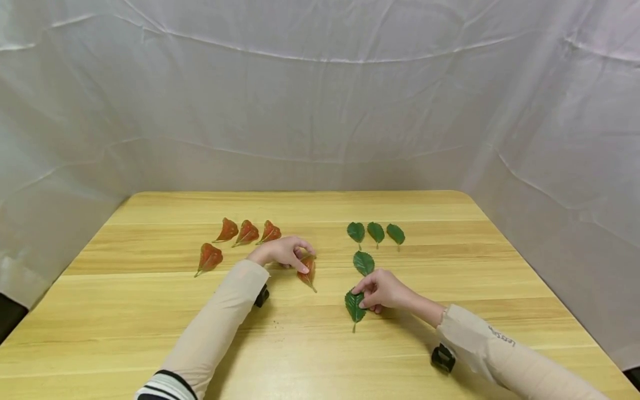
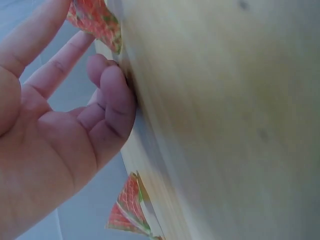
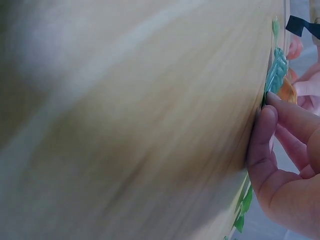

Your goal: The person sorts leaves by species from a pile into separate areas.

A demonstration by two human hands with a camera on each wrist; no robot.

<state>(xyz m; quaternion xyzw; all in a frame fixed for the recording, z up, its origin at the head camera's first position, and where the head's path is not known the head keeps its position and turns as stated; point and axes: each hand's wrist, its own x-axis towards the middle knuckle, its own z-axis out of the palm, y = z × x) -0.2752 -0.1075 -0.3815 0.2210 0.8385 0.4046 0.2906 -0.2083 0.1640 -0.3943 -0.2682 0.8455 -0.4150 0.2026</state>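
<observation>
With thumb and fingers, my left hand (image 1: 287,253) pinches a red leaf (image 1: 307,271) by its edge, its stem pointing toward the front of the table. In the left wrist view that red leaf (image 2: 100,25) is cut off at the top. My right hand (image 1: 385,290) pinches a serrated green leaf (image 1: 355,305) at its right side, low over the tabletop or touching it; which of the two I cannot tell. Just beyond the right hand lies another green leaf (image 1: 363,262), partly next to the fingers.
Three red leaves (image 1: 246,232) lie in a row at the back left, with one red leaf (image 1: 209,258) nearer the front. Three green leaves (image 1: 376,232) form a row at the back right. Pale cloth (image 1: 310,122) hangs around the wooden table (image 1: 300,355).
</observation>
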